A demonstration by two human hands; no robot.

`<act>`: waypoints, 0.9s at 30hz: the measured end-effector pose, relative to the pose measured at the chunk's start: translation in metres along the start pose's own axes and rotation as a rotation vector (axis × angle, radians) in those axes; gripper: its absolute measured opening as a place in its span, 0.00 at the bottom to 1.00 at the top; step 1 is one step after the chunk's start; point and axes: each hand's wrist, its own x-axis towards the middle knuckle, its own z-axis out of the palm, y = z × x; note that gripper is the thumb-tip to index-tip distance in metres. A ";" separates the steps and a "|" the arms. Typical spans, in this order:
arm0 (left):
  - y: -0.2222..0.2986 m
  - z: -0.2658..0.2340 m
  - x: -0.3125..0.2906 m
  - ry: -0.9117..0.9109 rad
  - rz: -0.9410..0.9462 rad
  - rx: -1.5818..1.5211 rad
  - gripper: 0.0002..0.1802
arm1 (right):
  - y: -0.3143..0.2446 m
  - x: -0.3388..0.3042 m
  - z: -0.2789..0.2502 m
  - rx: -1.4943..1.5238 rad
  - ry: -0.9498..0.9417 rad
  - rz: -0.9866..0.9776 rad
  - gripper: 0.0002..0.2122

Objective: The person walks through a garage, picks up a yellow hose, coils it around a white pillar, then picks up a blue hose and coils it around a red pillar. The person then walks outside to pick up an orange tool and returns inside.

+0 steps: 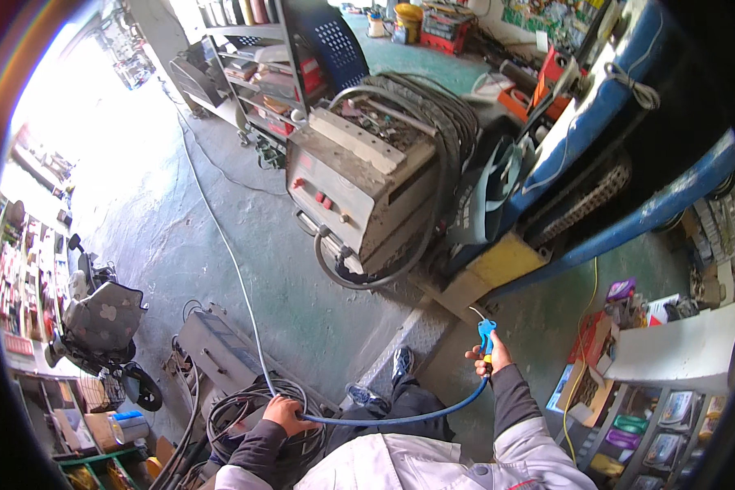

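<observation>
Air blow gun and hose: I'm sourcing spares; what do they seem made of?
Air blow gun: perhaps plastic or painted metal, going by its even bright blue; gloss unclear. Blue hose: likely smooth, flexible plastic or rubber, as it sags in one unkinked curve.

Pale jacket [376, 467], dark forearm sleeves [513, 397], dark trousers [420, 408]

1. Air gun [487, 329]: blue plastic, semi-gloss.
2. Hose [400, 421]: smooth, plastic-lkg., slight sheen.
3. Machine cab. [335, 193]: sheet mtl., scuffed, grimy top.
4. Beam [684, 193]: ptd. mtl., worn.
5. Floor [257, 233]: hard, scuffed, shiny nr. daylight.
6. Jacket [384, 463]: matt cloth.
</observation>
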 end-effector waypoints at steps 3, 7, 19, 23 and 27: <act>0.008 0.004 -0.005 -0.129 -0.018 0.052 0.39 | 0.029 0.040 -0.032 0.147 0.122 0.023 0.33; 0.018 0.004 -0.006 -0.135 -0.033 -0.003 0.36 | 0.047 0.092 -0.065 0.218 0.188 0.022 0.33; 0.047 -0.014 0.011 -0.011 -0.090 -0.080 0.29 | 0.182 0.155 -0.130 0.361 0.055 0.538 0.32; 0.065 -0.030 0.011 -0.024 -0.177 -0.067 0.29 | 0.201 0.146 -0.113 0.324 -0.126 0.703 0.30; 0.078 -0.033 0.024 -0.122 -0.231 -0.033 0.29 | 0.176 0.144 -0.102 0.268 -0.129 0.676 0.30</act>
